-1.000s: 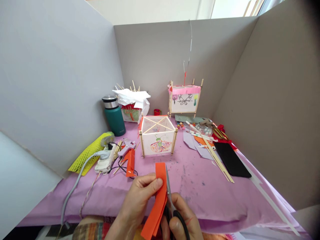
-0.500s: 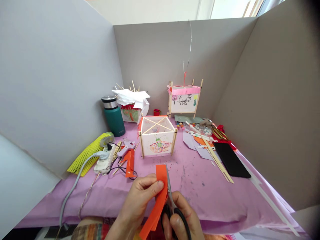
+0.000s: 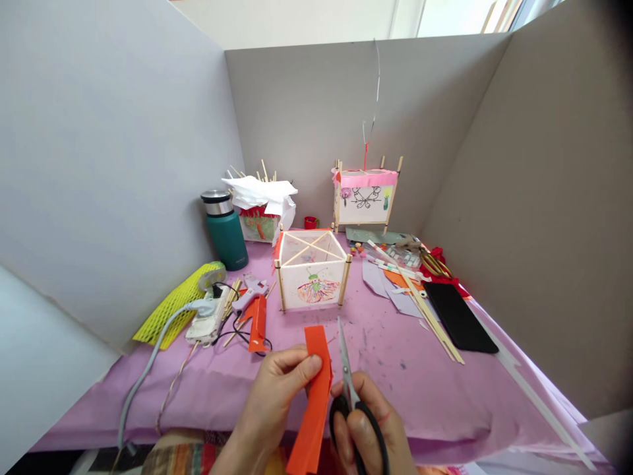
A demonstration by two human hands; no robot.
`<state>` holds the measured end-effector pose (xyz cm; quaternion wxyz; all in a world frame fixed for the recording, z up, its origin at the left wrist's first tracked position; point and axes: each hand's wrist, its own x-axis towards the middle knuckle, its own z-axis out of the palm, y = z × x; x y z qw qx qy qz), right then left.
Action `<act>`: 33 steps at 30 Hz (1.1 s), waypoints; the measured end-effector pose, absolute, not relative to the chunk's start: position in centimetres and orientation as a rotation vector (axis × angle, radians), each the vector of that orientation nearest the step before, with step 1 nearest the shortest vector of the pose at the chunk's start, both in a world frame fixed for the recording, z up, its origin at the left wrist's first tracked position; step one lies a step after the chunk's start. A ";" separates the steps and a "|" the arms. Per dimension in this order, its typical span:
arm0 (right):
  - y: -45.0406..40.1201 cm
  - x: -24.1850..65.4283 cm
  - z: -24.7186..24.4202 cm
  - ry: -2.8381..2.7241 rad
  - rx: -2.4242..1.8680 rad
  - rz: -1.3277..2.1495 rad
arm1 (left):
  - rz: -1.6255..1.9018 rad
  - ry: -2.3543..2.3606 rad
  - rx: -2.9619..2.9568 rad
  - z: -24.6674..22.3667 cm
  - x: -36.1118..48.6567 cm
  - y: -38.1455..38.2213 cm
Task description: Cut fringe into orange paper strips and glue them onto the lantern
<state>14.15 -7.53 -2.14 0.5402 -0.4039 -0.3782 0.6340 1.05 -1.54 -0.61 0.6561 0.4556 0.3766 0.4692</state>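
Observation:
My left hand pinches a folded strip of orange-red paper between thumb and fingers, near the front edge of the purple cloth. The strip's lower end hangs toward my lap. Just right of it, my right hand has its fingers in the black handles of a pair of scissors. The blades point up and away, nearly closed, and stand apart from the paper. Beyond both hands stands a small stick-framed lantern with a drawn insect on its front panel and crossed sticks on top.
At left are a green bottle, a power strip, a glue gun and orange paper. Another lantern hangs at the back. Thin sticks and a black phone lie at right.
The scissors in my right hand have moved right, away from the strip's edge. The paper strip in my left hand has tilted and shifted slightly.

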 end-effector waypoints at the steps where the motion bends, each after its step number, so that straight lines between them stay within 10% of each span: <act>1: -7.1 14.8 -2.2 -0.923 -1.005 1.473 | 1.086 0.879 1.020 -0.9 1.0 -1.4; 17: 2.4 27.0 -3.8 -2.171 -2.184 -0.074 | 1.108 1.082 1.059 -0.9 1.4 -0.9; 33: 1.4 24.3 -2.1 -2.194 -1.795 0.153 | 1.078 1.120 1.214 -1.2 1.5 -0.7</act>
